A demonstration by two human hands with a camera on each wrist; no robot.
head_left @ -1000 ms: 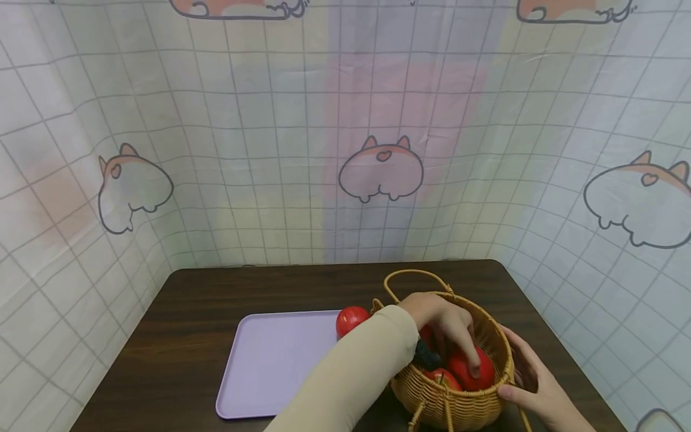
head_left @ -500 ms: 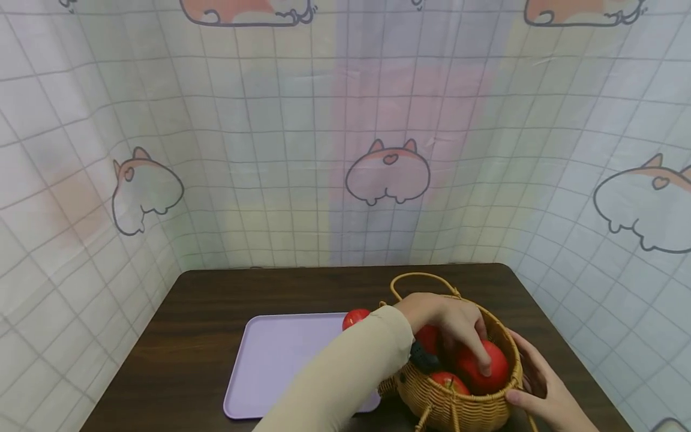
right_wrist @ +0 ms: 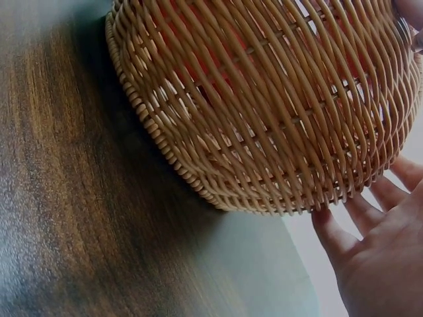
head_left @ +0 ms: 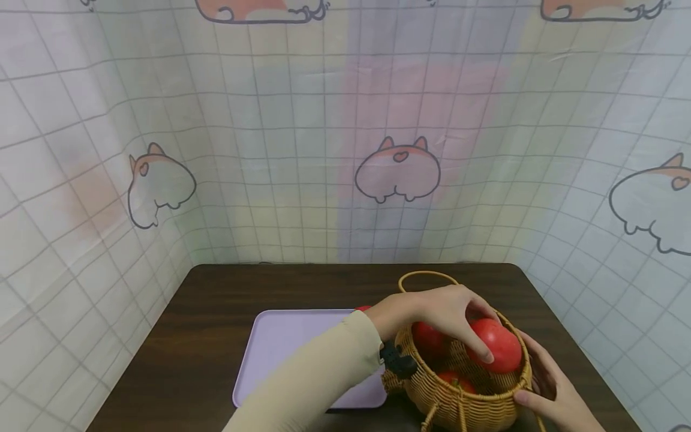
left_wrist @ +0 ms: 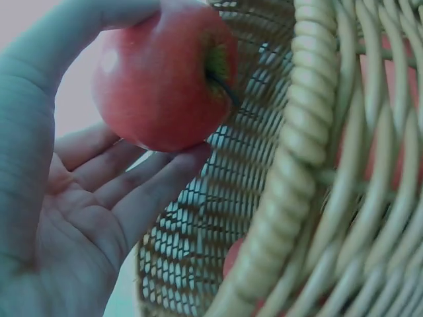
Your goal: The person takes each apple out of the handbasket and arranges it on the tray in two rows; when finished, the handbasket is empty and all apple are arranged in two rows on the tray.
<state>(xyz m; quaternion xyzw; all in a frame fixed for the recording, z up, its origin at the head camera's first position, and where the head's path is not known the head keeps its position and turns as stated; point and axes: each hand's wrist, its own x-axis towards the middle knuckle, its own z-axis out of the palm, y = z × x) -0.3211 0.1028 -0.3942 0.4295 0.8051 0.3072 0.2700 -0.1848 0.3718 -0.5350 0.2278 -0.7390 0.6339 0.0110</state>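
Note:
In the head view a wicker basket stands at the front right of the table. My left hand reaches over its rim and grips a red apple between thumb and fingers, up at the level of the rim. The left wrist view shows that apple's stem and the fingers beneath it. Other red apples lie lower in the basket. On the basket's right side, my right hand holds the wicker, thumb near the rim. In the right wrist view its fingertips press the outer weave.
A pale purple tray lies left of the basket, partly covered by my left sleeve. A bit of something red shows behind the sleeve. A basket handle arches up at the back. The dark wood table meets patterned cloth walls.
My left hand has lifted the apple from low in the basket to rim height. The right hand keeps its hold on the basket. The head view has shifted slightly left.

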